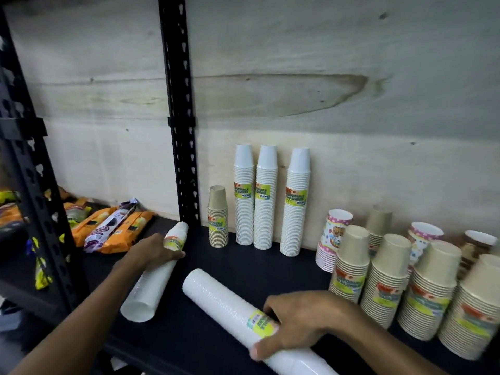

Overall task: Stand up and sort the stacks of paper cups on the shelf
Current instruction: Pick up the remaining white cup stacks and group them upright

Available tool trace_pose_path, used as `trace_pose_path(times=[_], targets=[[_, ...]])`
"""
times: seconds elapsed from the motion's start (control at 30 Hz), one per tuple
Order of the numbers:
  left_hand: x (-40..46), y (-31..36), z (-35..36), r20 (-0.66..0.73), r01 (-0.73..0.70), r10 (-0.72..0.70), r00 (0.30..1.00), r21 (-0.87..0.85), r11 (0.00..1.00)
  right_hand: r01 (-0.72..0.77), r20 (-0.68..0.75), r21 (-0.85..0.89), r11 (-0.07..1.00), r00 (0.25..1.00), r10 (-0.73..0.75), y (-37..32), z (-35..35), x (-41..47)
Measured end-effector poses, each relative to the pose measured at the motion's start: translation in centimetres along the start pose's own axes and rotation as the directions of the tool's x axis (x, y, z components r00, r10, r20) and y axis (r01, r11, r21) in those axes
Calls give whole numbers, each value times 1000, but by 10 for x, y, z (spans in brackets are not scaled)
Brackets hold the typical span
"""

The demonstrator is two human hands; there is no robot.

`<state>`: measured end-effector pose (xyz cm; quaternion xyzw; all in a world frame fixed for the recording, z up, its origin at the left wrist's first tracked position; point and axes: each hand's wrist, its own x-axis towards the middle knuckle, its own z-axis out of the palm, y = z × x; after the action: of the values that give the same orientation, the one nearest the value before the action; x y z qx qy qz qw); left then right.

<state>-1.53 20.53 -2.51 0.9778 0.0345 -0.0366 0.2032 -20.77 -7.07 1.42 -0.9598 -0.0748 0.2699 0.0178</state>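
Observation:
Two wrapped stacks of white paper cups lie on their sides on the dark shelf (232,263). My left hand (154,251) grips the left lying stack (151,288) near its yellow label. My right hand (300,323) grips the right lying stack (216,299) at its label, thumb underneath. Against the back wall stand three tall white stacks (266,201) and a short brown stack (217,217). At the right stand several short brown stacks (387,280), with patterned pink-rimmed stacks (331,236) behind them.
A black perforated upright post (181,112) rises behind the left lying stack. Orange and purple snack packets (113,228) lie on the neighbouring shelf section at the left. A plywood back wall (324,90) closes the shelf.

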Motion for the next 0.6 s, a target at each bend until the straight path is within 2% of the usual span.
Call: trace_pose_path(times=[0.13, 0.23, 0.37, 0.5, 0.6], targets=[[1, -4, 2, -12, 32, -34, 999, -143, 989, 20, 4, -59, 998, 1000, -20, 4, -1, -15], [-12, -6, -7, -35, 19, -30, 999, -287, 958, 14, -99, -40, 999, 995, -18, 4, -8, -26], [-38, 2, -33, -153, -152, 86, 984, -494, 856, 54, -357, -10, 998, 933, -54, 6, -37, -49], [-60, 24, -51, -270, -279, 153, 950, -524, 804, 74, -544, -19, 997, 836, -72, 9, -72, -67], [-69, 41, -56, -333, -368, 214, 918, -520, 771, 93, -607, -41, 995, 789, -99, 11, -93, -74]])
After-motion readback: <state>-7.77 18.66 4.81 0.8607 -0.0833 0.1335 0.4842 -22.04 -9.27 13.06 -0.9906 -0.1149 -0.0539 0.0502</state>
